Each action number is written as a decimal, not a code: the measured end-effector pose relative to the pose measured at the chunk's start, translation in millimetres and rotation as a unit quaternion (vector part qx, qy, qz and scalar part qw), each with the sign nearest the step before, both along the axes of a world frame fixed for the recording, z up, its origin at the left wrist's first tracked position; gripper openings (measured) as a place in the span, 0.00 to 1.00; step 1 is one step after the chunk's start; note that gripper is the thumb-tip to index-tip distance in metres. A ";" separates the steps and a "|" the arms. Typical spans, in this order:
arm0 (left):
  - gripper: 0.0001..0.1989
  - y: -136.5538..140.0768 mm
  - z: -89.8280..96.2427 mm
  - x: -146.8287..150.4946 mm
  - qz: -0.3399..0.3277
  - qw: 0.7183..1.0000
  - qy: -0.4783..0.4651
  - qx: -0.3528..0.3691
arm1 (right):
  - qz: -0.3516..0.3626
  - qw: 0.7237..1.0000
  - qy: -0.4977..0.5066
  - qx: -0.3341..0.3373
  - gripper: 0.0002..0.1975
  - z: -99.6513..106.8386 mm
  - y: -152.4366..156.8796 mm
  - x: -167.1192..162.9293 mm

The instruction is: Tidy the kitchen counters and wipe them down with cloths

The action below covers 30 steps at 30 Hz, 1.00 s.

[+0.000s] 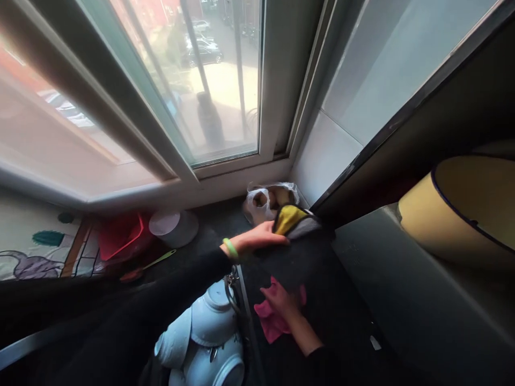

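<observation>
My left hand [261, 236], with a pale green band at the wrist, pinches the edge of a yellow and grey pad with dark edging [293, 219]. The pad is lifted above the dark countertop [322, 289], in front of a clear plastic bag of round brownish items [261, 206]. Lower down, my right hand [284, 303] presses a pink cloth [270, 324] onto the countertop; its fingers are bent over the cloth and partly blurred.
Stacked pale blue bowls [215, 321] stand beside the countertop's metal edge. A red basin [120, 236], a white container [175, 228] and a green-handled utensil [161, 259] lie left. On the right, a yellow enamel pot [422, 209] rests on a dark box-shaped thing [386, 268]. A window [225, 107] rises behind.
</observation>
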State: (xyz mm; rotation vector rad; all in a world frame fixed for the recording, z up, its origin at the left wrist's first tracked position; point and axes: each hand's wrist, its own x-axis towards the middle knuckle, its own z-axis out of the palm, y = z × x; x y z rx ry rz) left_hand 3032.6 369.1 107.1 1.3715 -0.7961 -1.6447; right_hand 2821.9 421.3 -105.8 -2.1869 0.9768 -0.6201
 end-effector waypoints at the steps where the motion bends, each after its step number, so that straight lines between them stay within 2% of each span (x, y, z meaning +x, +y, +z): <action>1: 0.19 -20.0 -9.0 -10.6 -0.017 1.000 -0.010 -0.005 | 0.000 1.000 0.011 -0.002 0.33 -1.5 2.8 2.9; 3: 0.19 -57.7 -32.3 -30.1 -0.043 0.998 -0.037 0.006 | 0.006 1.000 0.019 -0.015 0.41 -4.9 7.8 3.1; 6: 0.24 -97.6 -74.4 -47.6 -0.028 0.987 -0.153 0.043 | 0.020 0.999 0.020 -0.041 0.45 -10.6 8.0 -2.2; 9: 0.28 -106.9 -108.5 -49.2 -0.015 0.960 -0.278 0.037 | 0.021 0.998 0.014 -0.050 0.43 -16.1 3.8 -2.9; 11: 0.30 -95.8 -115.5 -43.2 -0.005 0.943 -0.333 0.019 | 0.022 0.998 0.006 -0.052 0.43 -18.0 2.7 -1.0; 13: 0.30 -72.2 -106.4 -29.2 -0.010 0.932 -0.363 -0.013 | 0.024 0.998 -0.007 -0.052 0.46 -18.8 3.3 -0.3; 15: 0.26 -36.4 -84.6 -3.4 -0.008 0.927 -0.370 -0.057 | 0.027 0.998 -0.022 -0.053 0.49 -21.2 4.9 -2.6; 16: 0.22 -14.0 -71.5 14.1 0.014 0.927 -0.365 -0.080 | 0.029 0.998 -0.029 -0.052 0.51 -23.6 5.7 -5.0; 17: 0.17 11.0 -58.5 33.9 0.071 0.926 -0.359 -0.094 | 0.036 0.997 -0.038 -0.050 0.53 -26.8 6.3 -7.9; 18: 0.13 38.1 -46.8 55.0 0.169 0.912 -0.361 -0.099 | 0.046 0.997 -0.050 -0.045 0.54 -30.3 6.4 -11.1; 19: 0.11 66.4 -37.3 76.2 0.298 0.879 -0.363 -0.084 | 0.057 0.996 -0.064 -0.035 0.56 -33.4 5.9 -14.1; 20: 0.09 94.9 -30.8 96.4 0.444 0.821 -0.355 -0.047 | 0.069 0.994 -0.082 -0.021 0.57 -35.2 4.3 -16.1; 21: 0.07 122.3 -27.6 114.6 0.578 0.746 -0.330 -0.004 | 0.080 0.992 -0.101 -0.005 0.56 -34.9 1.4 -16.4; 22: 0.07 147.3 -27.7 130.1 0.641 0.697 -0.320 0.027 | 0.085 0.989 -0.120 0.012 0.53 -31.7 -3.0 -14.1; 24: 0.07 185.9 -35.4 153.1 0.695 0.656 -0.285 0.073 | 0.092 0.983 -0.152 0.049 0.43 -15.6 -16.3 2.0; 27: 0.10 211.2 -53.4 172.5 0.705 0.664 -0.229 0.097 | 0.137 0.964 -0.168 0.156 0.32 24.1 -40.1 63.5; 30: 0.15 210.1 -64.9 184.0 0.702 0.682 -0.185 0.088 | 0.213 0.916 -0.148 0.307 0.30 55.9 -52.2 161.4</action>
